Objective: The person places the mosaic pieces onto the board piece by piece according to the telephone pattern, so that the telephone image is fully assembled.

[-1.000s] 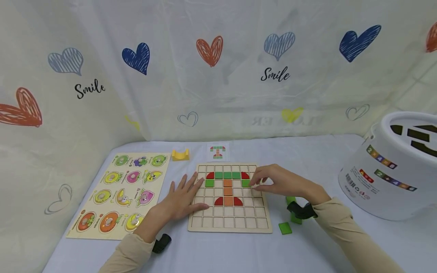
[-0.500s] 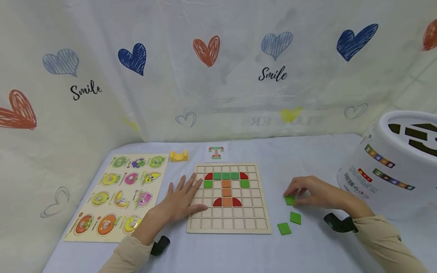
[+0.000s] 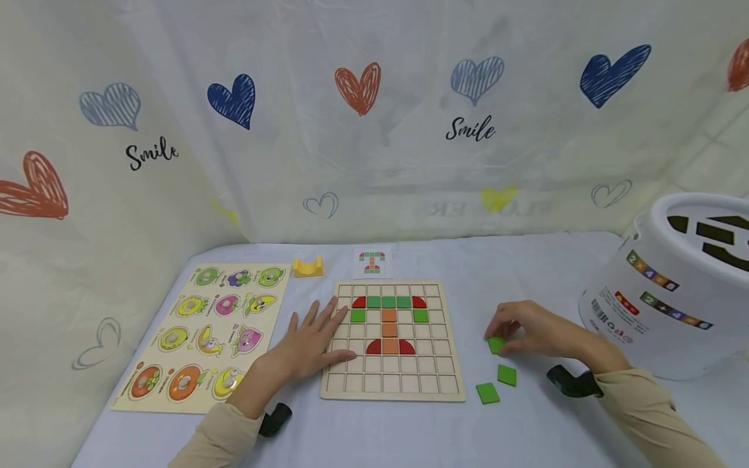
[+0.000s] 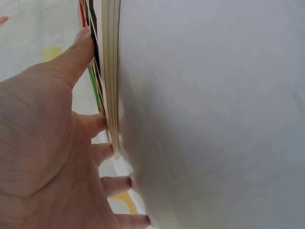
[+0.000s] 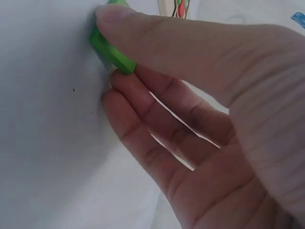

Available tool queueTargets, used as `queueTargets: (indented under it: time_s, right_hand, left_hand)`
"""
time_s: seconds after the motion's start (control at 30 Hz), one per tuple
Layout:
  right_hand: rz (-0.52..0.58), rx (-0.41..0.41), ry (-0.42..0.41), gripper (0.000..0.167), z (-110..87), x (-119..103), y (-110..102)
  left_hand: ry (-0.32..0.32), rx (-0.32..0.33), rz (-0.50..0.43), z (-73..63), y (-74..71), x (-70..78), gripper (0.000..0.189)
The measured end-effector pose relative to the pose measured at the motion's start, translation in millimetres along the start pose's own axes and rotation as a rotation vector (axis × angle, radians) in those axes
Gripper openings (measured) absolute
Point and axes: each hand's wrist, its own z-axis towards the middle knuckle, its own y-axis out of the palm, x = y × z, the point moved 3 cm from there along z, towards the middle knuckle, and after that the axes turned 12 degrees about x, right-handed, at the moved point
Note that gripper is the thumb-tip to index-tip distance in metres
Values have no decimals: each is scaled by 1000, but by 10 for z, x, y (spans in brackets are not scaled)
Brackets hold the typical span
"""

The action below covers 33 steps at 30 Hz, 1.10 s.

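A wooden grid board (image 3: 392,383) lies mid-table, with red, green and orange pieces set in a T-like pattern. My left hand (image 3: 307,344) rests with spread fingers on its left edge; in the left wrist view the thumb (image 4: 76,55) lies over the board's edge (image 4: 110,71). To the right of the board, my right hand (image 3: 532,331) pinches a green square tile (image 3: 496,344) at the tabletop. In the right wrist view, the thumb covers part of this green tile (image 5: 114,55). Two more green tiles, one nearer (image 3: 487,393) and one farther (image 3: 506,375), lie just in front of that hand.
A small pattern card (image 3: 372,261) lies behind the board, beside a yellow notched block (image 3: 308,267). On the left is a fruit picture board (image 3: 228,344). A white bucket with a slotted lid (image 3: 643,325) stands on the right. A heart-printed curtain (image 3: 409,162) hangs behind.
My right hand has moved from the board's right side to the loose green tiles and now pinches one. Over the last half second it has barely moved. My left hand stays on the board.
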Motion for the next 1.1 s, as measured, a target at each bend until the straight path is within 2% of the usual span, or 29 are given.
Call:
queueTargets:
  time_s: [0.2,0.53,0.83,0.93,1.1]
  right_hand:
    - [39,27,23,27,23,-32,5]
    - [30,80,-23,26,155,-196,64]
    - [70,189,-151,20,593,-643,214]
    - [126,185,-183,18,740,-841,311]
    - [215,134,-251,13,887,-1094,533]
  left_hand:
    - [-1,0,1,-7,1,-1,90]
    - [-3,2,-13,-20,-5,5,89]
    - [1,1,-3,-7,-8,5,90]
    - [3,0,-3,1,-15,15,91]
    - [-8,-6,-3,-4,-24,20,90]
